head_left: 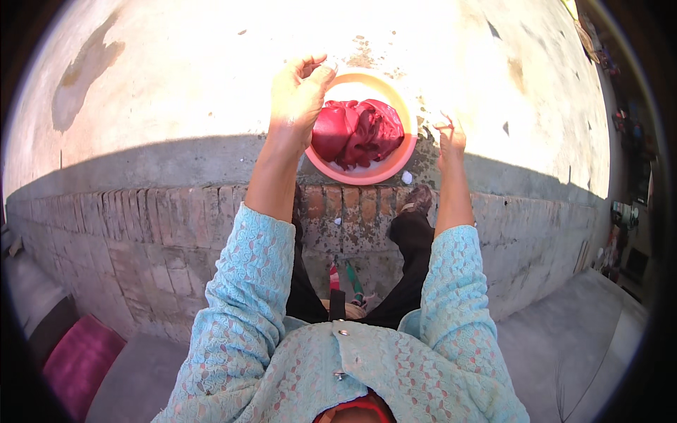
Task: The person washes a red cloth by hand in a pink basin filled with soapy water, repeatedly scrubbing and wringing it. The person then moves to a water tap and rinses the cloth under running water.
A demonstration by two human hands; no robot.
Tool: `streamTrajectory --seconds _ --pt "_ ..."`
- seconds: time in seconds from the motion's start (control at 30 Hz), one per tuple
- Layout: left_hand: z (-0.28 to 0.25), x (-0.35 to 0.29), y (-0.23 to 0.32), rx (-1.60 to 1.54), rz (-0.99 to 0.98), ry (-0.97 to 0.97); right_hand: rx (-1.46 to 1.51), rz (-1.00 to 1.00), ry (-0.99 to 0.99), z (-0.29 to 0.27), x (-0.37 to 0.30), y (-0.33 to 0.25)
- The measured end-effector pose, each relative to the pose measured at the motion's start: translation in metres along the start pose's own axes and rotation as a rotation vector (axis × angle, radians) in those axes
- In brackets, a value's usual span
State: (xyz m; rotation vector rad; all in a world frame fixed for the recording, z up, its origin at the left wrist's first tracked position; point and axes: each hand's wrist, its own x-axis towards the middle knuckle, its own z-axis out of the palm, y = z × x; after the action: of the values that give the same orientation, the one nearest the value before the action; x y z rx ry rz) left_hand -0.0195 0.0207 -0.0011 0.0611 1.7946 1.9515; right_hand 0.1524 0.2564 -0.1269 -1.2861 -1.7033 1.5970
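Wet red cloth (360,130) lies bunched in a round pink-orange basin (384,171), with a little whitish water showing at its near side. Above the basin's left rim is my left hand (300,95), its fingers curled toward the thumb. Glare hides whether anything is between them. My right hand (451,141) is raised to the right of the basin, apart from it, with its fingers loosely bent and spread. I see nothing held in it.
The basin stands on a sunlit concrete ledge (197,84) with a brick edge (352,204). A shoe (417,199) is on that edge, beside a small white lump (407,177). Red and green strips (355,282) show between my legs. A magenta panel (83,366) lies lower left.
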Motion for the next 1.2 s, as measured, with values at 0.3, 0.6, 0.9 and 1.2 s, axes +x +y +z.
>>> streamTrajectory --seconds 0.3,0.6,0.9,1.2 --pt "-0.019 -0.042 0.021 0.015 0.066 -0.095 -0.497 -0.047 -0.244 0.049 0.003 0.151" --pt "-0.04 -0.035 0.014 0.226 -0.097 0.085 -1.03 0.036 -0.498 0.109 0.022 0.229" --pt "-0.036 -0.018 0.002 0.379 -0.106 0.101 -1.446 -0.244 -0.805 0.155 0.05 0.271" --pt "-0.036 -0.033 0.012 0.208 -0.09 -0.023 -1.48 -0.024 -0.926 0.119 0.034 0.239"
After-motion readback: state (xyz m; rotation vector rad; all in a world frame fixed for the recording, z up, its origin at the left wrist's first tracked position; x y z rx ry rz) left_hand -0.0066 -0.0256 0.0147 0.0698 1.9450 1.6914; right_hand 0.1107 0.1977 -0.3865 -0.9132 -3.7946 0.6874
